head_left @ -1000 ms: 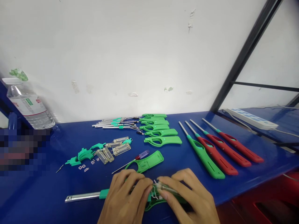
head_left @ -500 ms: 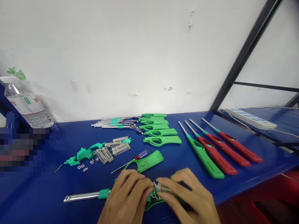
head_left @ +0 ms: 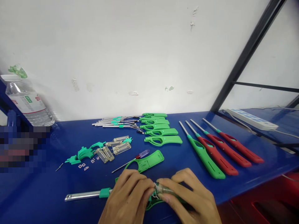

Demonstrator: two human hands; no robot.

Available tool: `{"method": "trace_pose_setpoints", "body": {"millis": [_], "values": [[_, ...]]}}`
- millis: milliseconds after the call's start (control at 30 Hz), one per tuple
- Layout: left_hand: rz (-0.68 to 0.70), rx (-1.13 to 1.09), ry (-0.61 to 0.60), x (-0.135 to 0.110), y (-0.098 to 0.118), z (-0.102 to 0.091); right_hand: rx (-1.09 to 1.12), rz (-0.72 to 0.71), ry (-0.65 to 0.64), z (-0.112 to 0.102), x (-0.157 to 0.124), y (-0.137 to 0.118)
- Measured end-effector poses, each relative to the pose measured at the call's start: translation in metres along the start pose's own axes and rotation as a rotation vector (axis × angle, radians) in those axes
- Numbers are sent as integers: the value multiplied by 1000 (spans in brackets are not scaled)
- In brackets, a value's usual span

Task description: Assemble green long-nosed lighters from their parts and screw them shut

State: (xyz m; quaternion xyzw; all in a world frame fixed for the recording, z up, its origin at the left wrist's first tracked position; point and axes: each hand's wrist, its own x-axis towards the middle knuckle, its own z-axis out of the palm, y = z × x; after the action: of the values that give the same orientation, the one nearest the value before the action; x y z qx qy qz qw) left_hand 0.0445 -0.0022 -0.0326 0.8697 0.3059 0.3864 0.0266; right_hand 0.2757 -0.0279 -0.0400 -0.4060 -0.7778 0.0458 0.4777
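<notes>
Two bare hands are close together at the near side of the blue tabletop, above one open utility lighter, whose metal barrel points to the left. The right hand holds a clear fuel tank pinched between its fingers, over the green handle shell. The left hand has its fingers bent and near together beside the white wires; whether they grip a wire, I cannot tell, because the hand covers this place. Just beyond the hands lie a loose green half-shell and a screwdriver with a purple handle. Farther to the left, several other fuel tanks lie near teal trigger pieces. On the right side, one green lighter and three red lighters rest in a row.
</notes>
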Motion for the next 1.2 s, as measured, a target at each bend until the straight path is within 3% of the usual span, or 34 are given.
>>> {"method": "trace_pose_setpoints", "body": {"millis": [433,1200], "values": [[-34,129,10,-4,-3,-1,-12,30,66,5,-4,0],[-8,4,-25,1,3,-3,43,5,21,1,-2,-3]]}}
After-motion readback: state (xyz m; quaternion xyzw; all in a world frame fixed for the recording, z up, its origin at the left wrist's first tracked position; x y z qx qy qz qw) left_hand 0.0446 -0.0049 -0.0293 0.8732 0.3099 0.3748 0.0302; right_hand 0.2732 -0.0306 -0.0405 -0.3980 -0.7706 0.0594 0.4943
